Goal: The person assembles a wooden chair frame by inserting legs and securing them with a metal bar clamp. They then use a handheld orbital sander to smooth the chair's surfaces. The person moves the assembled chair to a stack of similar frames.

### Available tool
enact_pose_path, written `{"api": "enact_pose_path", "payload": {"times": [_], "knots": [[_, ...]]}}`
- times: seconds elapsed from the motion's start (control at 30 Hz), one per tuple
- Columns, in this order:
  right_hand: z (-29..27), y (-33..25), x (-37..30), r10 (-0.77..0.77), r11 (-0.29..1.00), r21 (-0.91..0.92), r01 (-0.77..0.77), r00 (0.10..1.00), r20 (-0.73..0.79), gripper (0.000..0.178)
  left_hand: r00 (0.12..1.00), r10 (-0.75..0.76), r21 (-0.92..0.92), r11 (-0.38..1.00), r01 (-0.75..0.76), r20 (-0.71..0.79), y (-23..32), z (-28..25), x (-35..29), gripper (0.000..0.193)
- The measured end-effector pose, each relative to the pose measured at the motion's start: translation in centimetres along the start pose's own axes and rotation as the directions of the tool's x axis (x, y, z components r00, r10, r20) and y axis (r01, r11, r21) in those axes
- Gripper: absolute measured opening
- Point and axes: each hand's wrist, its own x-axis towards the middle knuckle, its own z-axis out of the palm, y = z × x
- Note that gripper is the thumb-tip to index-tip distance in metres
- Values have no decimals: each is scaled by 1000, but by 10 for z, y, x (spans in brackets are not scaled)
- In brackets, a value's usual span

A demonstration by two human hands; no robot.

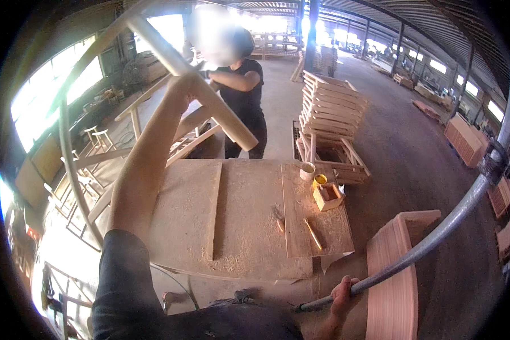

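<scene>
Raised at the upper left, my left hand [184, 88] is closed round a pale wooden frame [226, 116], which looks like part of a chair. Its thick bar slants down to the right in front of a person, and a thin curved piece [71, 158] runs down the left side. Low at the right, my right hand [343, 292] wraps round a long grey metal pipe [430, 243]. That pipe rises to the upper right and carries a dark bracket [493, 161], like a pipe clamp. Below my left arm lies a workbench [249, 215] strewn with wood shavings.
On the bench are a wooden strip [215, 212], a brush [313, 234], a small wooden box [328, 196], a yellow pot [319, 180] and a cup [307, 170]. Across it stands a person [246, 90]. Stacked frames [331, 107] and a reddish wood stack [391, 277] stand right.
</scene>
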Motion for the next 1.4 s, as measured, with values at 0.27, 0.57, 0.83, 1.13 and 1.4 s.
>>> {"api": "enact_pose_path", "payload": {"times": [0.27,0.57,0.83,1.13,1.4], "knots": [[-5,16,-11,-39,999,-2,39,994,-100,41,977,-17,3,1000,18,-213,35,20,-65,26],[-29,50,-9,-13,1000,-16,11,994,-105,41,982,90,-22,995,-95,-168,65,-80,-158,32],[-35,47,11,62,998,-22,-63,997,-37,40,989,101,-79,991,-110,-112,107,-119,-233,13],[-40,48,23,122,992,38,-124,992,39,41,971,47,-443,894,63,232,140,-170,-311,22],[-31,36,37,99,994,45,-98,995,-29,42,973,-56,71,995,74,-226,102,-213,-337,26]]}}
